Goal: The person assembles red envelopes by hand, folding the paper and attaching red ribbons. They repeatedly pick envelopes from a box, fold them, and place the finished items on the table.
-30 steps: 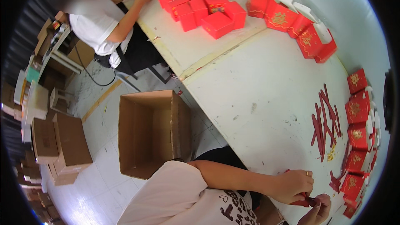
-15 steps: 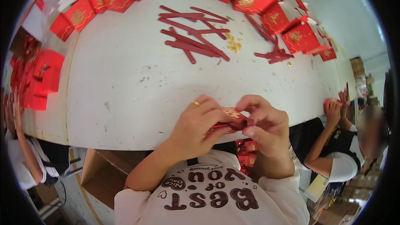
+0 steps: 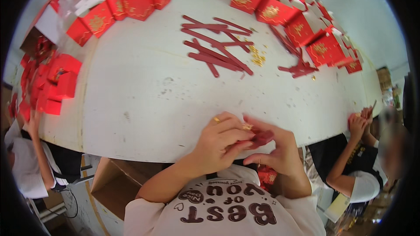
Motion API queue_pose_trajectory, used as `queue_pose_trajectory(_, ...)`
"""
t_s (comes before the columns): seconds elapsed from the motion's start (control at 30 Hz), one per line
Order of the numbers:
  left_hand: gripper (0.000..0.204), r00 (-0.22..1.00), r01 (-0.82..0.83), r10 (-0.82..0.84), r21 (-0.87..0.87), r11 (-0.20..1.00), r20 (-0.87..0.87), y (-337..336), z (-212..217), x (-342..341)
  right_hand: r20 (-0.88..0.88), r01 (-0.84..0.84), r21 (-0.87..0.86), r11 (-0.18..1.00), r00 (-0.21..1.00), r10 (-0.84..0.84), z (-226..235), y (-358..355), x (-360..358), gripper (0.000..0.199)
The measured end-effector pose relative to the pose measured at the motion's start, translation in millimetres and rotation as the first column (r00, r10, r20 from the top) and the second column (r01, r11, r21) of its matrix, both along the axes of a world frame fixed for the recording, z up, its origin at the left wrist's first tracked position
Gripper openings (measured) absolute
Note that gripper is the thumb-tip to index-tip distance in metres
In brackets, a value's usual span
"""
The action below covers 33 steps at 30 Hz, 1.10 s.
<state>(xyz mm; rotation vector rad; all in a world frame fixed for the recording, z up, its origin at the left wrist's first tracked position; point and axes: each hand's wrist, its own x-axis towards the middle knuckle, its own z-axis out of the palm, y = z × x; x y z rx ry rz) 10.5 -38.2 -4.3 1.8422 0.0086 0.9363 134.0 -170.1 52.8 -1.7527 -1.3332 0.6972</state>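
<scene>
My left hand pinches a small red paper box with gold print, just above the near edge of the table. Most of the box is covered by my fingers, so I cannot tell how far it is folded up. Around its right end is my right hand, thumb and fingers spread apart and a little blurred. A gold ring is on a finger of my left hand.
Dark red strips lie crossed mid-table beside small gold pieces. Open red boxes stand at far right, more red boxes at far left. Co-workers' hands work at right and left. A cardboard box sits below the edge.
My right hand has gone from closed fingertips at the box's end to spread fingers around it. The box has turned slightly. The whole view has shifted a little.
</scene>
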Motion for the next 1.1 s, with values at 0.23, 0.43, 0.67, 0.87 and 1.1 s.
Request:
queue_pose_trajectory(0.23,0.052,0.984,0.020,0.003,0.128,0.992,-0.178,90,46,-20,0.084,0.500,0.171,0.849,0.851,-0.519,-2,-127,13,0.019)
queue_pose_trajectory(0.43,0.043,0.180,-0.610,0.975,0.793,0.006,0.131,361,27,-59,0.614,0.641,-0.489,0.592,0.735,-0.289,13,-226,15,0.023)
queue_pose_trajectory(0.67,0.025,0.142,-0.538,0.989,0.837,0.101,-0.028,382,39,-107,0.381,0.517,-0.297,0.803,0.835,-0.397,-6,-127,21,0.027)
queue_pose_trajectory(0.87,0.030,0.723,-0.475,0.680,0.630,0.615,-0.118,164,57,-83,0.226,0.215,0.242,0.946,0.936,-0.270,-16,-34,10,0.043)
queue_pose_trajectory(1.1,0.060,0.982,-0.134,0.156,0.189,0.973,-0.106,43,5,-67,-0.028,-0.262,0.409,0.874,0.954,0.298,-71,46,-11,0.099)
